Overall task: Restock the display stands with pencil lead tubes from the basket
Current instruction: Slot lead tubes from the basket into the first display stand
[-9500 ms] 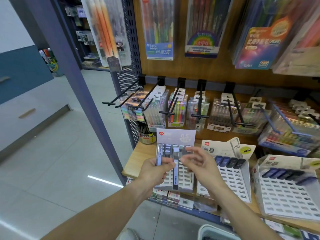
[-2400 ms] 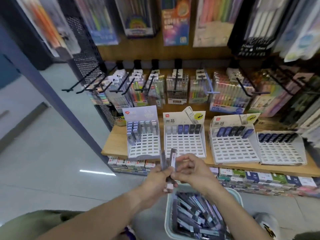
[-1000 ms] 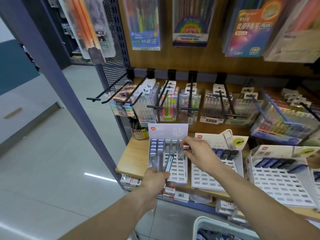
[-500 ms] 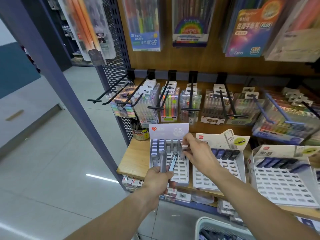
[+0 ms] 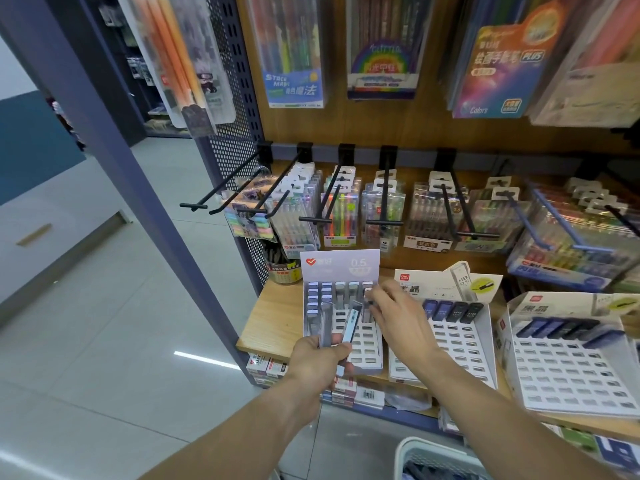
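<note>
My left hand [image 5: 320, 358] grips two grey pencil lead tubes [image 5: 337, 323] that stick upward in front of the leftmost display stand [image 5: 341, 268], a white slotted rack with a lilac header. My right hand [image 5: 394, 318] reaches to the right side of that rack's upper rows, fingertips pinched at a tube there; whether it still holds the tube I cannot tell. The rack's top rows carry several tubes. The white basket [image 5: 415, 448] with more tubes peeks in at the bottom edge.
Two more white slotted stands [image 5: 446, 348] [image 5: 568, 368] sit to the right on the wooden shelf [image 5: 266, 327], each with a top row of dark tubes. Black hooks [image 5: 221, 188] with pen packs jut out above. A blue upright post [image 5: 104, 140] stands at left.
Since a second ago my right hand stays at the rack's upper right slots, shifting slightly. My left hand holds the two tubes steady. Earlier I had taken tubes from the basket.
</note>
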Action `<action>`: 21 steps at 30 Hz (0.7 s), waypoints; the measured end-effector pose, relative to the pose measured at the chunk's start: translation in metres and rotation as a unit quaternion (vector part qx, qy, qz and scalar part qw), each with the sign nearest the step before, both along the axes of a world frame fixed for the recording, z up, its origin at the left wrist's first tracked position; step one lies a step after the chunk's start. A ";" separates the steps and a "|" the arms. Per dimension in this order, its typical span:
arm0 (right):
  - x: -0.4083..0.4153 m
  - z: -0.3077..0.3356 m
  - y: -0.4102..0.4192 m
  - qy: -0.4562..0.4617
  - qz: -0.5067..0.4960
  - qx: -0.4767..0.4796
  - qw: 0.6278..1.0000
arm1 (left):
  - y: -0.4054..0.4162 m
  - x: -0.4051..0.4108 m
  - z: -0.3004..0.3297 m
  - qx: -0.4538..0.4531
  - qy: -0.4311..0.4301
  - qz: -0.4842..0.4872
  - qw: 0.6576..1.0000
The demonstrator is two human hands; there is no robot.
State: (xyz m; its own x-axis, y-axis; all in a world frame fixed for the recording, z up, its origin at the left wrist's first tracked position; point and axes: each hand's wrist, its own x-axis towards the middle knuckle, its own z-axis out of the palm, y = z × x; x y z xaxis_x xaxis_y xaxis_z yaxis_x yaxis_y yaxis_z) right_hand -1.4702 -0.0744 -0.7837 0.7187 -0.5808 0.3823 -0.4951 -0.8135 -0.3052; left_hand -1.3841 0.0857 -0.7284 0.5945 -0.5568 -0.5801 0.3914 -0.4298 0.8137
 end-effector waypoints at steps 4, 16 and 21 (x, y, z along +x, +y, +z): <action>-0.002 0.013 0.007 -0.084 -0.022 0.049 0.995 | 0.001 0.000 0.004 -0.003 0.002 0.008 1.000; -0.037 0.040 0.046 -0.092 0.021 0.431 0.897 | -0.001 0.016 0.025 -0.098 -0.051 0.111 0.988; -0.026 0.059 0.040 -0.168 0.020 0.428 0.888 | -0.002 0.014 0.024 -0.081 -0.047 0.081 0.992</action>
